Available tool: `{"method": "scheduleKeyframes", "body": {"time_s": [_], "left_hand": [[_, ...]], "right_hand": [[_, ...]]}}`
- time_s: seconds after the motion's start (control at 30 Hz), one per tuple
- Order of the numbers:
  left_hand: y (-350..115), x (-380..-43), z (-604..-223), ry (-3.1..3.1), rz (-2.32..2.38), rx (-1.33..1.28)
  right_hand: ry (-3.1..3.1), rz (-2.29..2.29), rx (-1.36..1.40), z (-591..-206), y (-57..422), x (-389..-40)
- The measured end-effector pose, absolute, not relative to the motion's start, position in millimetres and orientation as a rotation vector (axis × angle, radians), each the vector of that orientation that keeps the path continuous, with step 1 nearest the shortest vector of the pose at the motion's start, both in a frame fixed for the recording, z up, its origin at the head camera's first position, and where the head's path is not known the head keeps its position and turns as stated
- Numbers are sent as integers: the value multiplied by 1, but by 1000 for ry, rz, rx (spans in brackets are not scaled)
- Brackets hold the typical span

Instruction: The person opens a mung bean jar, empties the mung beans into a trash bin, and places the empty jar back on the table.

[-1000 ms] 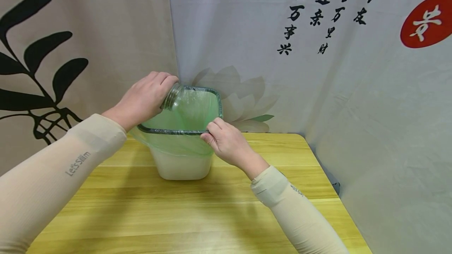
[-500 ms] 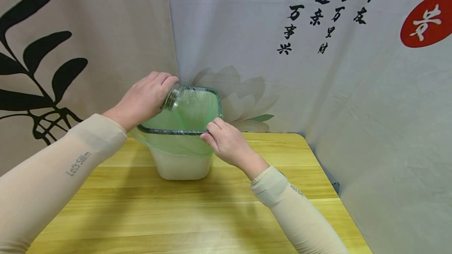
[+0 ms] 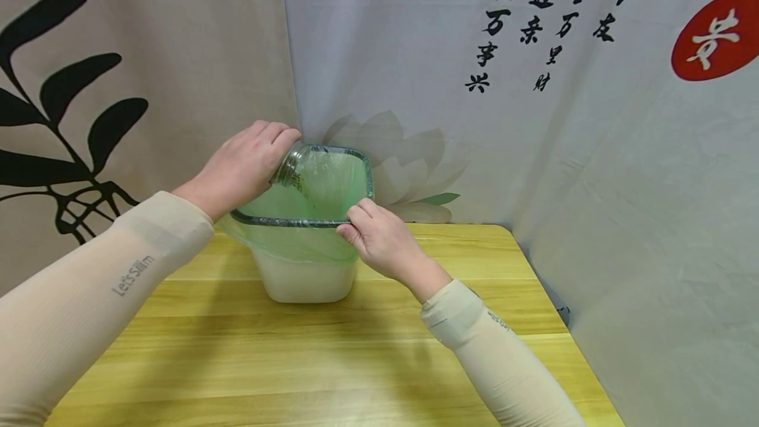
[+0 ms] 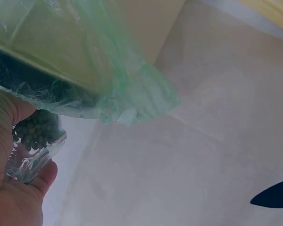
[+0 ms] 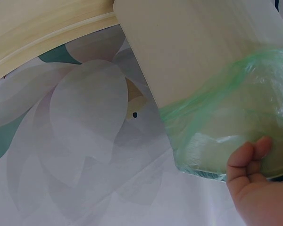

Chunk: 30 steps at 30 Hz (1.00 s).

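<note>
My left hand [image 3: 246,160] grips a clear jar [image 3: 289,165], tipped mouth-down over a white trash bin [image 3: 307,283]. Small dark grains [image 3: 298,184] spill from its mouth; in the left wrist view, round green bean-like grains [image 4: 37,129] crowd inside the jar. A thin green plastic bag [image 3: 340,180] lines the bin and folds out over its dark rim [image 3: 284,221]. On the near right corner of that rim, my right hand [image 3: 385,242] holds on, thumb in front and fingers over the edge. The bottom of the bin's inside is hidden.
The bin stands near the back of a yellow wood-grain table [image 3: 332,361]. Right behind it hangs a pale printed cloth [image 3: 403,84], with black leaves [image 3: 77,84] on the left part. The table's right edge slopes down beside another cloth side.
Dark grains now show at the jar's mouth and below it, where none were visible before. Both hands and the bin have stayed in place.
</note>
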<state>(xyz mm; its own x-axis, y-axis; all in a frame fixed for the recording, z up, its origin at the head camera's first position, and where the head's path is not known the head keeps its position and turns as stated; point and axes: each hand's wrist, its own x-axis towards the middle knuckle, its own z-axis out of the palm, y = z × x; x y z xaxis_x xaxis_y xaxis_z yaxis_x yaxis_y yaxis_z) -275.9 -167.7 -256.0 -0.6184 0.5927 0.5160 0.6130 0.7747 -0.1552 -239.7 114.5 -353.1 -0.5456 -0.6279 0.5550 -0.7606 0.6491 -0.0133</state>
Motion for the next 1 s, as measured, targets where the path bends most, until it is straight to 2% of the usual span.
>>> {"method": "scheduleKeyframes", "body": {"time_s": [1.0], "left_hand": [[-165,-276,-256,-2367,-28,-915]], "right_hand": [[-2373,349,1081,-352,116,-241]]}}
